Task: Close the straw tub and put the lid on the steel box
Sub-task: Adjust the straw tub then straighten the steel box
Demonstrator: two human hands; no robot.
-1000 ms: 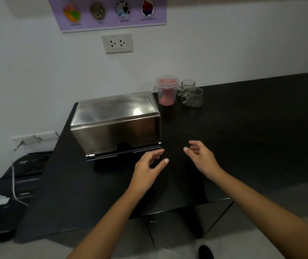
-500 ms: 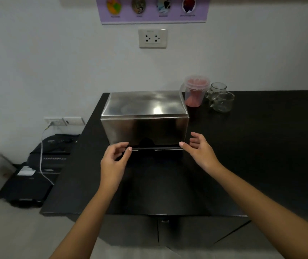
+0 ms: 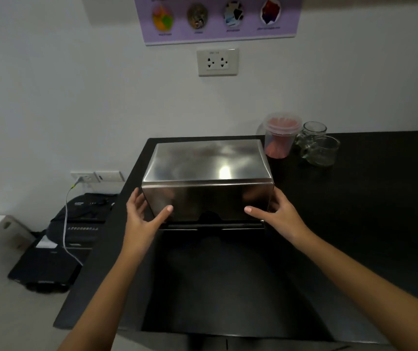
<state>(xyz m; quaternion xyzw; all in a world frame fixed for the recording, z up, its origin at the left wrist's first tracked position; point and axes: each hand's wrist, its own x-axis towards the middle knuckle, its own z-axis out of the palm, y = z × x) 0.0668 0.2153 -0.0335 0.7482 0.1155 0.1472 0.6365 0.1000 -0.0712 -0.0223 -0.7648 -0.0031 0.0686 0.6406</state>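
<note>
Left hand [image 3: 140,217], right hand [image 3: 282,215] clasped box [image 3: 208,165]; black counter [image 3: 370,224].

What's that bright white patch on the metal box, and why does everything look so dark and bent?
Head view: the patch on the box is glare, probably a reflected lamp; dim room light leaves the black counter nearly featureless; the wide lens stretches and slants the counter's edges; the tub looks slightly soft.

My left hand [image 3: 140,219] fingers [image 3: 135,201] wrap behind steel box [image 3: 206,171] left side, tips hidden; right hand [image 3: 282,216] fingers [image 3: 277,198] same at box right side. Above box, poster [image 3: 218,19] cut by top edge, captions too small to read.
</note>
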